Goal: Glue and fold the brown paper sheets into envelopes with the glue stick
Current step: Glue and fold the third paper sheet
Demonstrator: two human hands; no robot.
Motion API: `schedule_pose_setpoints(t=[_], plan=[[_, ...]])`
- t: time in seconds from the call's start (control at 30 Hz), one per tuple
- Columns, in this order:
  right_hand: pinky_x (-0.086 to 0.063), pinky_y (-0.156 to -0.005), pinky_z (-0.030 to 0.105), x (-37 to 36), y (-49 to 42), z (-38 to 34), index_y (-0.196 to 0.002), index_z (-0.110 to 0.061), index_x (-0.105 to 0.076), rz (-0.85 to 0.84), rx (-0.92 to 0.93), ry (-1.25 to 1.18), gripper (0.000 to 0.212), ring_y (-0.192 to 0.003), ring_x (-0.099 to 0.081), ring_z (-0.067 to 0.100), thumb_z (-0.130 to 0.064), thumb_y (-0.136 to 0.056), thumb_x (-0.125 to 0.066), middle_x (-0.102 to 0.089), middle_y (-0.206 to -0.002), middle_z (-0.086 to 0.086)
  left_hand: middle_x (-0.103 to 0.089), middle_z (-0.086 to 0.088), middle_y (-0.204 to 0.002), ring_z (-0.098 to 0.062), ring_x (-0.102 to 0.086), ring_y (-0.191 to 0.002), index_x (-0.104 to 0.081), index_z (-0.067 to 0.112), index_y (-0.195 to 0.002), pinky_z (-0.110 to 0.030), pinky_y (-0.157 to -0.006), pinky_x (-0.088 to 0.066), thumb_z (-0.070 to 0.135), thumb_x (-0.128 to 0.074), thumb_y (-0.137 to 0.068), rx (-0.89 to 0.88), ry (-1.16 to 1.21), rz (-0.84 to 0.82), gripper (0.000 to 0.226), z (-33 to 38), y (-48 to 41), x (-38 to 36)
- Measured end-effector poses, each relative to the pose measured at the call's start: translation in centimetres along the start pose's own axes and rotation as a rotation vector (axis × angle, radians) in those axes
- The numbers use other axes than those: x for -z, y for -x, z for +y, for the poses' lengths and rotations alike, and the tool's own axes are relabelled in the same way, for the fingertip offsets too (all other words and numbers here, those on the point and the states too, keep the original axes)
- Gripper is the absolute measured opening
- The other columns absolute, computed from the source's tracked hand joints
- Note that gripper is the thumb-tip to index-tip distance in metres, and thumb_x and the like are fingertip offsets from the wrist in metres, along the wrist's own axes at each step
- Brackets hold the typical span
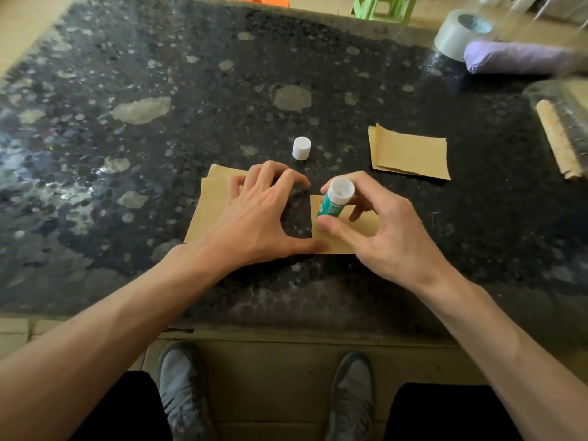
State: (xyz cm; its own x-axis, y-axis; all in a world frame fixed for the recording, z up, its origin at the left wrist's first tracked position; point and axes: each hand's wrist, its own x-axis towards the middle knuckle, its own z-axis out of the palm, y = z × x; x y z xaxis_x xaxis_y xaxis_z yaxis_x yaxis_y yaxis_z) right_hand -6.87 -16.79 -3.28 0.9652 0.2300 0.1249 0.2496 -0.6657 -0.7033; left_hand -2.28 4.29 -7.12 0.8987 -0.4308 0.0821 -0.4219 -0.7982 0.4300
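My uncapped green glue stick [335, 202] leans tip-down on a brown sheet [367, 226]; a flat stack [206, 211] lies left, folded sheets [410, 154] right.

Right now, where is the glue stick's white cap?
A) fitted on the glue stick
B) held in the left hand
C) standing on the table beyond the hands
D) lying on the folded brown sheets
C: the white cap stands alone on the dark speckled table, while the right hand grips the uncapped glue stick.

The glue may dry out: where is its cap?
Head view: the white cap stands near the middle of the table, just beyond the left hand.
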Motion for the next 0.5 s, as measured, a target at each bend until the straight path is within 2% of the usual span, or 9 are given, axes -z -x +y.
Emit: schedule_pose_setpoints(t=[0.17, 0.23, 0.33, 0.4, 0.5], plan=[[-0.045, -0.093, 0.005, -0.29, -0.23, 0.36, -0.129, -0.035, -0.058, -0.006, 0.004, 0.051, 0.035, -0.110, -0.057, -0.014, -0.028, -0.098, -0.071, -0.064, -0.116, -0.024, -0.037, 0.011, -0.135, -0.011, -0.032, -0.133, -0.045, 0.038, -0.138, -0.032, -0.102, -0.020, 0.088, -0.065, -0.064, -0.001, -0.011, -0.020, 0.091, 0.04, -0.07, 0.20], [-0.044, -0.095, 0.004, -0.46, -0.25, 0.40, -0.130, -0.033, -0.057, -0.007, 0.010, 0.055, 0.035, -0.108, -0.054, -0.020, -0.020, -0.099, -0.070, -0.061, -0.113, -0.030, -0.037, 0.011, -0.134, -0.011, -0.032, -0.132, -0.045, 0.038, -0.137, -0.032, -0.101, -0.020, 0.090, -0.061, -0.062, -0.003, -0.015, -0.018, 0.093, 0.00, -0.06, 0.22], [-0.043, -0.095, 0.003, -0.59, -0.29, 0.44, -0.128, -0.030, -0.058, -0.011, 0.013, 0.056, 0.035, -0.107, -0.055, -0.022, -0.012, -0.100, -0.068, -0.059, -0.109, -0.036, -0.038, 0.010, -0.134, -0.012, -0.033, -0.133, -0.045, 0.038, -0.137, -0.033, -0.102, -0.021, 0.090, -0.059, -0.062, -0.001, -0.011, -0.023, 0.092, -0.01, -0.06, 0.17], [-0.045, -0.094, 0.006, -0.67, -0.35, 0.29, -0.128, -0.029, -0.059, -0.003, 0.018, 0.070, 0.034, -0.107, -0.059, -0.017, -0.014, -0.099, -0.069, -0.062, -0.109, -0.033, -0.038, 0.011, -0.134, -0.012, -0.033, -0.133, -0.045, 0.038, -0.137, -0.032, -0.102, -0.021, 0.092, -0.057, -0.062, -0.001, -0.014, -0.026, 0.093, -0.01, -0.06, 0.19], [-0.051, -0.093, 0.017, -0.66, -0.28, -0.07, -0.126, -0.026, -0.061, 0.044, 0.010, 0.083, 0.032, -0.107, -0.067, 0.003, -0.028, -0.096, -0.073, -0.071, -0.113, -0.016, -0.038, 0.010, -0.135, -0.012, -0.032, -0.133, -0.044, 0.038, -0.138, -0.032, -0.101, -0.019, 0.093, -0.055, -0.061, 0.002, -0.010, -0.035, 0.095, 0.04, -0.08, 0.26]])
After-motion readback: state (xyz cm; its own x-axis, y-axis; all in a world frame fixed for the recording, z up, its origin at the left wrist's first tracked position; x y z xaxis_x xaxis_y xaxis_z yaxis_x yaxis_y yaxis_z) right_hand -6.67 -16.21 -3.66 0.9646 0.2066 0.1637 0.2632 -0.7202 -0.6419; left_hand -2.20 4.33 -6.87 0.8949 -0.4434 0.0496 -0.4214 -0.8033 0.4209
